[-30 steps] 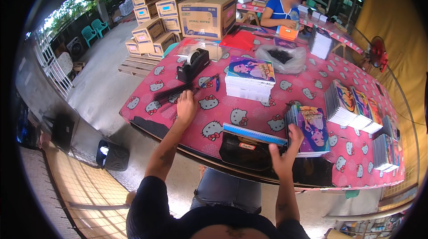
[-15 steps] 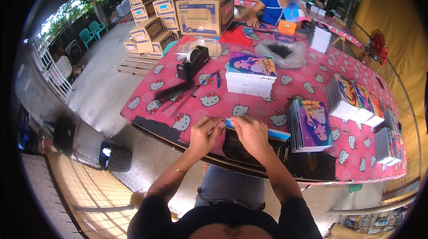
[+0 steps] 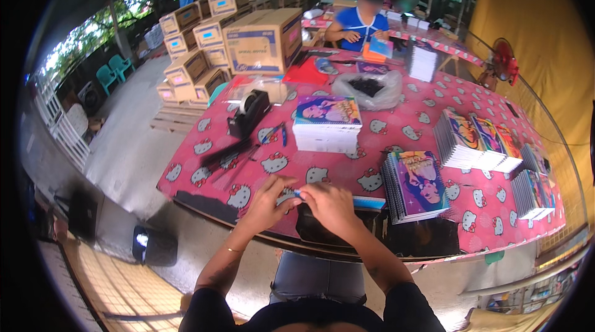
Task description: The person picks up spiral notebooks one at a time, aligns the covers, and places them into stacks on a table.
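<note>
My left hand [image 3: 268,203] is at the table's front edge with its fingers bent in a pinch; whatever is between them is too small to make out. Beside it, my right hand [image 3: 327,207] is closed on the left end of a thin blue-and-white strip [image 3: 369,202], which looks like the edge of a notebook seen side-on. Much of the strip is hidden behind that hand. To its right stands a stack of spiral notebooks [image 3: 416,184] with purple covers. Farther off is a pile of notebooks [image 3: 327,122] with white page edges.
A tape dispenser [image 3: 249,113], dark thin spiral coils [image 3: 228,155] and blue-handled pliers [image 3: 284,135] lie at left. Beyond are a plastic bag of black pieces [image 3: 369,88] and a large carton [image 3: 263,41]. More notebook stacks [image 3: 474,140] stand right. Across the table sits a person [image 3: 362,25].
The view has shifted, so the table sits lower and farther left. Both my hands stay close together at the strip's left end. The person opposite has sat more upright.
</note>
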Available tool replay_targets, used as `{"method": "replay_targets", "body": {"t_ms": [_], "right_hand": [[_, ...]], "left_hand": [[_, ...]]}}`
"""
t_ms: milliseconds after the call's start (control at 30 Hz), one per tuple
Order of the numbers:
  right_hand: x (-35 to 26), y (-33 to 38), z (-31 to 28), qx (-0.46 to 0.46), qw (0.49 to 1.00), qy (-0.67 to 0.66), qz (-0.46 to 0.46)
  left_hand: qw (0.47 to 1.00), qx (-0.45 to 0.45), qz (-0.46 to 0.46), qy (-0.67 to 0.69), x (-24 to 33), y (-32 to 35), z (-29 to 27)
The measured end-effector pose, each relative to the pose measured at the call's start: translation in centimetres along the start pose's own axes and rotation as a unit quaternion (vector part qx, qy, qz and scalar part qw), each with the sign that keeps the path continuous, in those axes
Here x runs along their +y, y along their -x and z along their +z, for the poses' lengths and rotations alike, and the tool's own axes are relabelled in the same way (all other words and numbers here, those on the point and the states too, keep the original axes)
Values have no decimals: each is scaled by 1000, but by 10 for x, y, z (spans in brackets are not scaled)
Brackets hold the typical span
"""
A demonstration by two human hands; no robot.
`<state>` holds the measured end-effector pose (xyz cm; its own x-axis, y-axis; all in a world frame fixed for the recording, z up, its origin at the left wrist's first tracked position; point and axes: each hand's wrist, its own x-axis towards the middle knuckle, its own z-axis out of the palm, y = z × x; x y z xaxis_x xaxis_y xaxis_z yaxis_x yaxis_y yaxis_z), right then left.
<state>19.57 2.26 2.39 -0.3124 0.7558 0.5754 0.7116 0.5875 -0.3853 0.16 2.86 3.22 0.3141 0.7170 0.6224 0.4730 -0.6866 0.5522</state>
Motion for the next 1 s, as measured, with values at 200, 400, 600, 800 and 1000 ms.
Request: {"method": "replay_targets", "body": {"t_ms": [200, 400, 600, 800, 1000], "right_hand": [[6, -2, -5, -37, 999, -11, -14], [14, 2, -13, -7, 999, -1, -53], [16, -2, -15, -78, 997, -17, 13], [11, -9, -9, -78, 997, 1, 26], [13, 19, -37, 36, 996, 41, -68]], "left_hand": [[995, -79, 24, -50, -13, -4, -3], [980, -96, 99, -146, -21, -8, -5], [959, -88, 46, -265, -12, -6, 8], [954, -37, -18, -297, -30, 97, 77], [926, -27, 37, -375, -18, 79, 70]]}}
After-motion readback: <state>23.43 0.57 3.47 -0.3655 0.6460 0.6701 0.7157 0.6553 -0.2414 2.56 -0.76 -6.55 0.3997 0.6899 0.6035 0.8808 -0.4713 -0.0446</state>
